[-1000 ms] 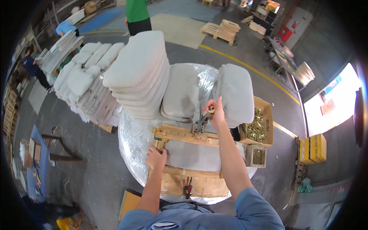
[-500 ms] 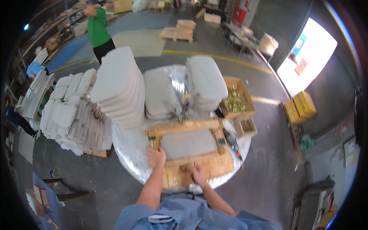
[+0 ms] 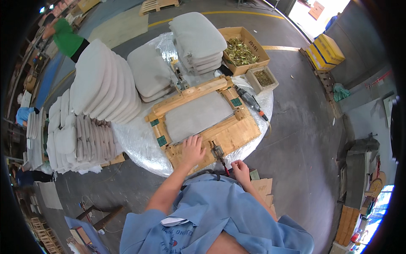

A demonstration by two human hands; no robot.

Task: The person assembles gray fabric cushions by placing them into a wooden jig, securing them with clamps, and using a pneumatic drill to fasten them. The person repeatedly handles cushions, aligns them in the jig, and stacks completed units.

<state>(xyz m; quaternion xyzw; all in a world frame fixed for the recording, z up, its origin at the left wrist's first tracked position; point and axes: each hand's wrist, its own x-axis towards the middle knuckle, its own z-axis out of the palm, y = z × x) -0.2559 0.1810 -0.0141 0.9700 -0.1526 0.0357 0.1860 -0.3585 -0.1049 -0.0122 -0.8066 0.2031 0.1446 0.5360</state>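
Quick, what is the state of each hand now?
Left hand: open, flat on the wooden frame.
Right hand: closed; holding anything cannot be told.

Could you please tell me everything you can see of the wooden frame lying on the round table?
The wooden frame is pale, rectangular and lies flat on the plastic-wrapped round table. A grey cushion panel fills its middle; small green pads sit along its sides. A metal clamp stands on its near rail. The left hand rests flat on the near edge.
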